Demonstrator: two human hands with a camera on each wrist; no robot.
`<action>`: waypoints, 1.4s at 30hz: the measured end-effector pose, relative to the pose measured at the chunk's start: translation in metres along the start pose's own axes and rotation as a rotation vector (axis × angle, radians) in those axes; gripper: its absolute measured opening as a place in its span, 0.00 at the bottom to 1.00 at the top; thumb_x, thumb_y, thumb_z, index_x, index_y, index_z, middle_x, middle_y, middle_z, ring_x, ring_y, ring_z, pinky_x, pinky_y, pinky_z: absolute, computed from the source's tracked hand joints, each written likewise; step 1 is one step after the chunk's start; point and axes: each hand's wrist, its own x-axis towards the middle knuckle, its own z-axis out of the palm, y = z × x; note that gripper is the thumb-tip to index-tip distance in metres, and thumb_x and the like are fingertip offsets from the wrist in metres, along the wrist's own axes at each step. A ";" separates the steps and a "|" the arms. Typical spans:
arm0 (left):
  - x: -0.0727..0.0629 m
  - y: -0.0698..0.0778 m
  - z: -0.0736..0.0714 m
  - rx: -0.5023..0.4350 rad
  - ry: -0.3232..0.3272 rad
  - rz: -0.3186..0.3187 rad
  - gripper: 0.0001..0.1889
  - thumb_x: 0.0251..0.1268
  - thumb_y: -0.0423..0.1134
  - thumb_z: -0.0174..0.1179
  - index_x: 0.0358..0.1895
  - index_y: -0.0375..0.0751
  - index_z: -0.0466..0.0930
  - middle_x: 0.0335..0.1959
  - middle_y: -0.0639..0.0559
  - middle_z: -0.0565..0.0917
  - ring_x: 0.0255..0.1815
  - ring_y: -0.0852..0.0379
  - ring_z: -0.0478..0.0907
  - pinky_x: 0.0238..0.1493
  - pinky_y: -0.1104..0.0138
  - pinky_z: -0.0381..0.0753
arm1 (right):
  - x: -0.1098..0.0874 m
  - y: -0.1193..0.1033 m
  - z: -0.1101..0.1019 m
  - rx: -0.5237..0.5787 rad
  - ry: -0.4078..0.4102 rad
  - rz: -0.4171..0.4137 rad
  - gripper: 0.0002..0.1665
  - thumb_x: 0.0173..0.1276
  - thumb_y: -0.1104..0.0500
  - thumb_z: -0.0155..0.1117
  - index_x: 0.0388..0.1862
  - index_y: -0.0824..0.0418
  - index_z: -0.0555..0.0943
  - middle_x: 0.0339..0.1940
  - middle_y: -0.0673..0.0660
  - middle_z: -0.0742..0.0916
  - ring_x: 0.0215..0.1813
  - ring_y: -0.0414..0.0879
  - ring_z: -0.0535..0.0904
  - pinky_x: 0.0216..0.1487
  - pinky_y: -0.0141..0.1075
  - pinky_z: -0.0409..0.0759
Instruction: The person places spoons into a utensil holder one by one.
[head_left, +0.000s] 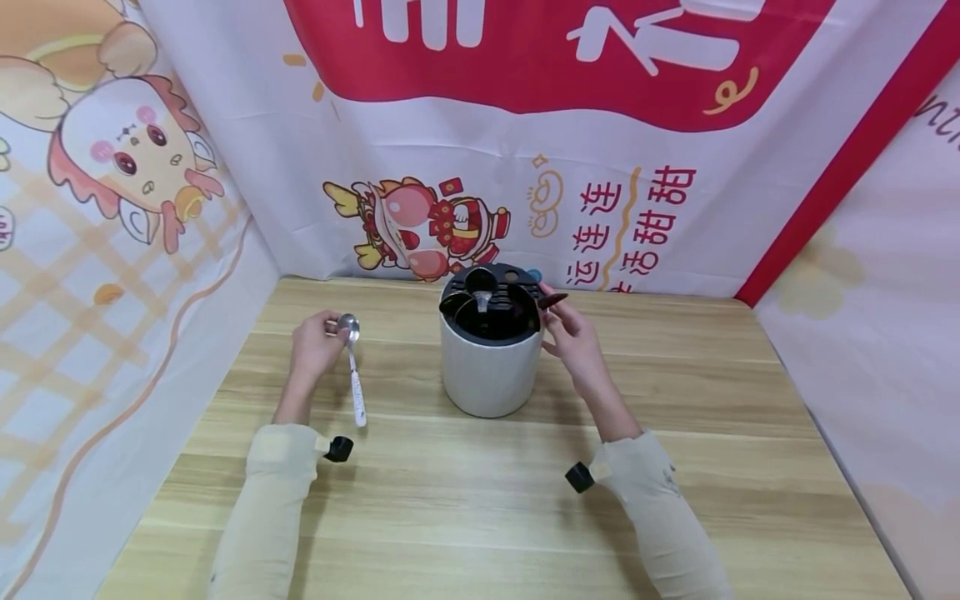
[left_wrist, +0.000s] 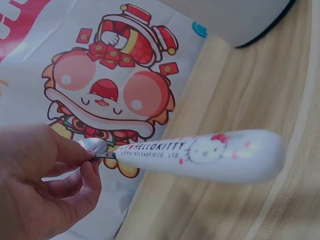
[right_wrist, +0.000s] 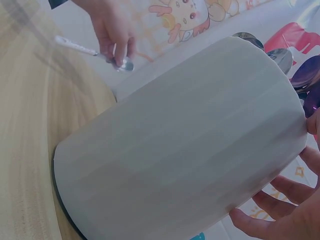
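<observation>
My left hand (head_left: 315, 346) pinches a metal spoon (head_left: 357, 400) close to its bowl, at the left of the table. The spoon's white handle, printed with a cartoon cat and lettering, points back toward me; its neck shows between thumb and fingers in the left wrist view. On the right, my right hand (head_left: 579, 342) touches the side of a white round utensil holder (head_left: 491, 379) with spread, relaxed fingers (right_wrist: 250, 224). The holder stands upright and has a black slotted top. Several dark spoons and a clear one rise from it, and a brown-red utensil (head_left: 552, 300) leans out beside my right fingers.
The wood-grain table (head_left: 457, 508) spreads out around the holder and my forearms. A printed cloth backdrop (head_left: 495, 137) hangs right behind the table's far edge, with more cloth on both sides. Small black devices (head_left: 579, 477) sit at both cuffs.
</observation>
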 end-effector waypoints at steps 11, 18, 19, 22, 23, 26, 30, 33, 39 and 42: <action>-0.008 0.024 -0.005 -0.077 -0.022 0.007 0.16 0.64 0.30 0.60 0.52 0.26 0.81 0.43 0.31 0.85 0.38 0.45 0.82 0.32 0.77 0.77 | 0.000 0.000 -0.001 -0.001 0.003 0.017 0.27 0.81 0.58 0.45 0.74 0.37 0.69 0.79 0.52 0.67 0.77 0.58 0.64 0.64 0.61 0.75; -0.015 0.038 -0.008 -0.110 -0.044 -0.008 0.16 0.64 0.32 0.60 0.53 0.27 0.81 0.43 0.34 0.84 0.36 0.52 0.78 0.32 0.77 0.79 | -0.001 0.000 0.000 0.011 0.005 0.014 0.27 0.81 0.58 0.45 0.74 0.38 0.68 0.79 0.52 0.67 0.77 0.58 0.64 0.65 0.62 0.74; -0.016 0.040 -0.009 -0.115 -0.048 -0.012 0.16 0.64 0.32 0.60 0.53 0.27 0.80 0.43 0.35 0.84 0.36 0.53 0.78 0.31 0.77 0.79 | -0.001 0.000 0.000 0.012 0.005 0.013 0.27 0.81 0.59 0.45 0.75 0.39 0.68 0.79 0.52 0.67 0.77 0.58 0.64 0.65 0.62 0.74; -0.019 0.047 -0.011 -0.127 -0.052 -0.013 0.15 0.64 0.32 0.60 0.52 0.27 0.81 0.42 0.35 0.84 0.34 0.56 0.78 0.30 0.78 0.81 | -0.001 0.000 0.000 0.014 0.000 0.009 0.28 0.81 0.59 0.45 0.75 0.40 0.68 0.79 0.53 0.67 0.77 0.58 0.64 0.65 0.62 0.74; -0.020 0.049 -0.012 -0.132 -0.051 -0.010 0.15 0.64 0.31 0.60 0.52 0.27 0.81 0.41 0.35 0.84 0.33 0.57 0.78 0.30 0.79 0.81 | -0.001 -0.001 0.000 0.014 0.000 0.010 0.27 0.81 0.59 0.45 0.75 0.40 0.68 0.79 0.52 0.67 0.76 0.58 0.65 0.65 0.62 0.74; -0.023 0.057 -0.014 -0.150 -0.053 0.006 0.14 0.64 0.31 0.61 0.49 0.26 0.81 0.40 0.35 0.84 0.31 0.60 0.79 0.30 0.78 0.82 | -0.001 -0.001 0.000 0.014 0.002 0.008 0.27 0.81 0.59 0.45 0.75 0.40 0.68 0.79 0.52 0.67 0.76 0.58 0.65 0.65 0.62 0.74; -0.026 0.067 -0.017 -0.188 -0.060 0.022 0.13 0.65 0.31 0.61 0.48 0.25 0.81 0.40 0.33 0.84 0.29 0.64 0.79 0.32 0.74 0.86 | -0.001 -0.001 0.000 0.011 0.003 0.005 0.27 0.81 0.58 0.45 0.75 0.40 0.68 0.79 0.53 0.67 0.77 0.58 0.65 0.65 0.61 0.74; -0.028 0.072 -0.019 -0.220 -0.064 0.026 0.14 0.65 0.32 0.62 0.49 0.23 0.81 0.41 0.31 0.84 0.28 0.66 0.79 0.34 0.71 0.87 | -0.001 -0.001 0.000 0.008 0.000 0.004 0.27 0.81 0.58 0.45 0.75 0.40 0.68 0.79 0.53 0.67 0.77 0.58 0.65 0.65 0.62 0.74; -0.034 0.085 -0.023 -0.266 -0.055 0.043 0.14 0.65 0.31 0.63 0.48 0.22 0.80 0.41 0.29 0.84 0.28 0.69 0.79 0.35 0.71 0.88 | -0.001 0.000 -0.001 0.002 -0.006 0.017 0.27 0.81 0.57 0.46 0.74 0.38 0.68 0.79 0.52 0.67 0.76 0.58 0.65 0.65 0.62 0.75; -0.038 0.092 -0.026 -0.297 -0.048 0.047 0.14 0.65 0.31 0.63 0.48 0.22 0.80 0.40 0.30 0.83 0.27 0.70 0.79 0.34 0.72 0.87 | -0.001 0.000 -0.001 0.002 -0.010 0.014 0.27 0.81 0.57 0.46 0.74 0.37 0.68 0.79 0.52 0.67 0.76 0.58 0.66 0.64 0.61 0.75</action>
